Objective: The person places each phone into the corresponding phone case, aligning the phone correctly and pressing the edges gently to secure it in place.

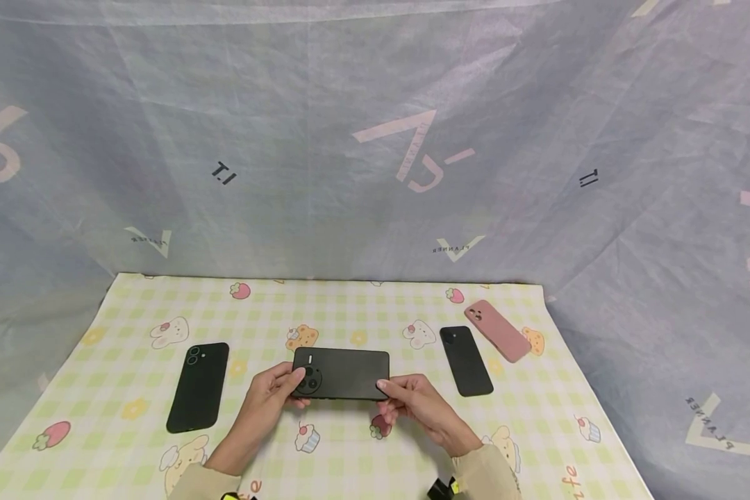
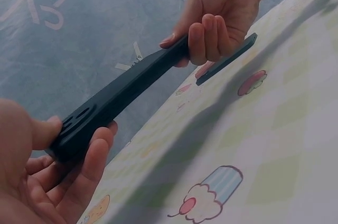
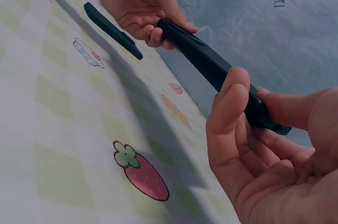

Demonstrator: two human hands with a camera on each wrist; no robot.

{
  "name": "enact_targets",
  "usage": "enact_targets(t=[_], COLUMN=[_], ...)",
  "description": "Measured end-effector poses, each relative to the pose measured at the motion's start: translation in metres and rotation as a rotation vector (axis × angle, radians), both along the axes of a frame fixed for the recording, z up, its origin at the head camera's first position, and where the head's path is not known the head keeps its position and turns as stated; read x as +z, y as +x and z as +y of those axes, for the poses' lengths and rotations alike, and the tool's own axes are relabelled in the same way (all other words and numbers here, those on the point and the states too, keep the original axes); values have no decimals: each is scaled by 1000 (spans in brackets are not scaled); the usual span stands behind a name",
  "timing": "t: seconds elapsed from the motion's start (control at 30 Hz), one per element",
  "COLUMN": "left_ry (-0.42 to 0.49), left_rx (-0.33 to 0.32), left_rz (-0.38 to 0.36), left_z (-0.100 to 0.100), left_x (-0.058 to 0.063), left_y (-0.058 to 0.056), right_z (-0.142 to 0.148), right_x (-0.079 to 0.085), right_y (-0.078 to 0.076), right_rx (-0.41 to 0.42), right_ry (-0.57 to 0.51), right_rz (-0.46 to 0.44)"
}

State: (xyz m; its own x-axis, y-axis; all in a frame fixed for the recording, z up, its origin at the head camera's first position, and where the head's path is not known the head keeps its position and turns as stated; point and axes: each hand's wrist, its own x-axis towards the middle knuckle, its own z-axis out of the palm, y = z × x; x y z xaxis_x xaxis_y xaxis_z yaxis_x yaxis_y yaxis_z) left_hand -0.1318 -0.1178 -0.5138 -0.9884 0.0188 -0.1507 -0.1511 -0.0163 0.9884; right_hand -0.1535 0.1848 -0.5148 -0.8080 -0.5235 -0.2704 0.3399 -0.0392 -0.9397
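Observation:
Between both hands a black phone (image 1: pixel 353 375) is held lengthwise, its back with a round camera ring facing up. My left hand (image 1: pixel 265 396) pinches the camera end, the thumb on top beside the ring and the fingers beneath. At the plain end my right hand (image 1: pixel 421 406) grips the corner between thumb and fingers. The left wrist view has the phone (image 2: pixel 124 84) raised above the tablecloth, its shadow falling below. In the right wrist view, curled fingers of the right hand (image 3: pixel 285 166) support its near end.
A dark phone (image 1: pixel 198 389) with two lenses lies to the left. On the right are a smaller black phone (image 1: pixel 467 361) and a pink phone case (image 1: pixel 498 331). A patterned cloth (image 1: pixel 325 465) covers the table, and a grey curtain (image 1: pixel 312 139) hangs behind.

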Motion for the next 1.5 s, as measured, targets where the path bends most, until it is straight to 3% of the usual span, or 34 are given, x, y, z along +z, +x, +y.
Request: enact_targets(t=[0.33,0.77,1.1,1.5], left_ry=[-1,16,34,47], left_rx=[11,31,5,-15], left_rz=[-10,-48,-75,-62], left_z=[0,1,2,2], left_x=[1,1,1,0], left_y=[0,0,-1,-2], right_z=[-2,-1,-1,-1], right_x=[0,-4,-6,-5], right_y=[-1,1,1,2], right_rx=[-2,63,13,20], right_ry=[-1,-49,-56,-79], right_rz=[16,90,128,150])
